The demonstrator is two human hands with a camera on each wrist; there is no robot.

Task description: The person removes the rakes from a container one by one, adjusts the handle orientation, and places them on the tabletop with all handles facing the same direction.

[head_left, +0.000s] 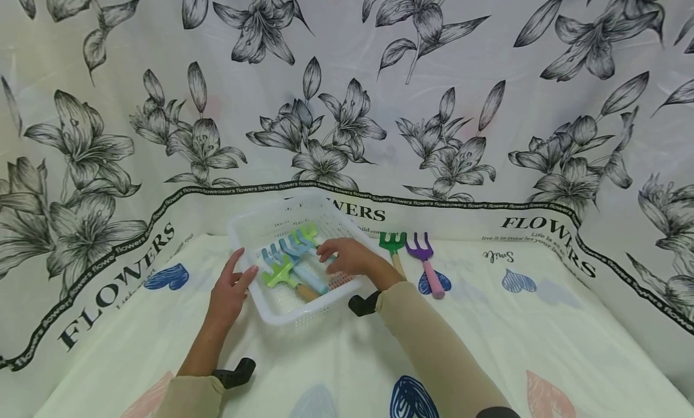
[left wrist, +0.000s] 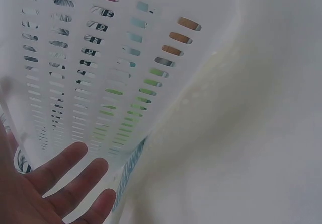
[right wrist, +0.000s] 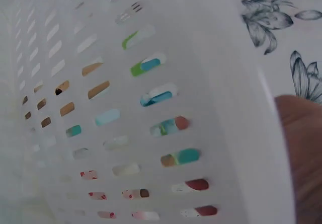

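A white perforated plastic basket [head_left: 282,318] holds several small toy hand rakes. In it lie a lime-green rake [head_left: 279,273] with a wooden handle, a light blue rake [head_left: 309,279], and another lime-green head [head_left: 309,230] farther back. My right hand [head_left: 352,256] reaches in over the right side and pinches the handle of a second blue rake [head_left: 295,242]. My left hand [head_left: 230,288] is at the left rim, fingers spread. In the left wrist view its straight fingers [left wrist: 75,191] extend along the basket's outside.
Right of the basket, a green rake [head_left: 393,243] with a wooden handle and a purple rake [head_left: 428,267] with a pink handle lie on the heart-print cloth [head_left: 488,346]. Behind rises a flower-print curtain [head_left: 347,105]. A red-patterned patch [head_left: 340,279] shows inside the basket.
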